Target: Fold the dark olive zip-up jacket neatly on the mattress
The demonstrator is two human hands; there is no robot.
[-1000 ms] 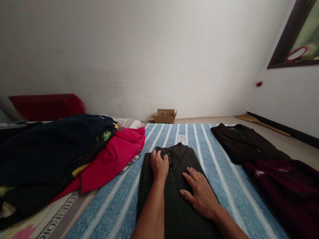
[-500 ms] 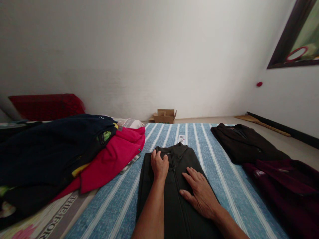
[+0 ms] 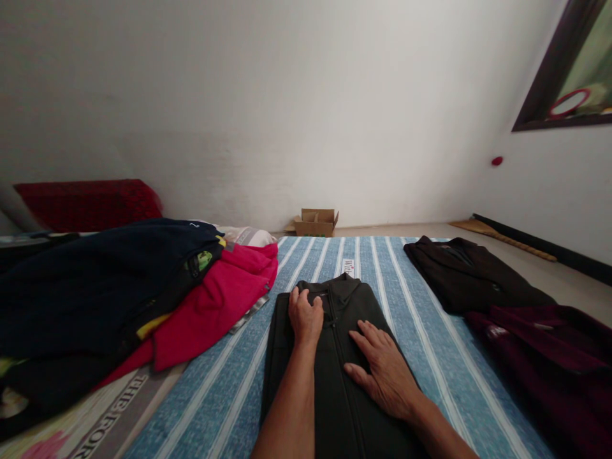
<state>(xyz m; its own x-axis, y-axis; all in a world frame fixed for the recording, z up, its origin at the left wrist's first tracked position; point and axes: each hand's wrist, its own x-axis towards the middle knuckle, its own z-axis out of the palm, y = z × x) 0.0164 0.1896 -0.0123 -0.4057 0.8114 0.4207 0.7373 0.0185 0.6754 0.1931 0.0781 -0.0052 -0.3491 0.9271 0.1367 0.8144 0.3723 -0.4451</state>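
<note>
Dark jacket [image 3: 331, 376] — folded flat, zipped front up — on blue striped cloth [image 3: 435, 363].

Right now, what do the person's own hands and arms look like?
The left hand and right hand are ungloved, with no ring, watch or bracelet visible. Both forearms are bare as far as they show, with no sleeve in view.

White wall [image 3: 306, 95], dark-framed window [image 3: 584, 67]

A jacket [image 3: 332, 389] lies on the sheet [image 3: 229, 389] between a clothes pile [image 3: 124, 280] at left and two garments [image 3: 530, 341] at right, a box [image 3: 316, 225] behind.
</note>
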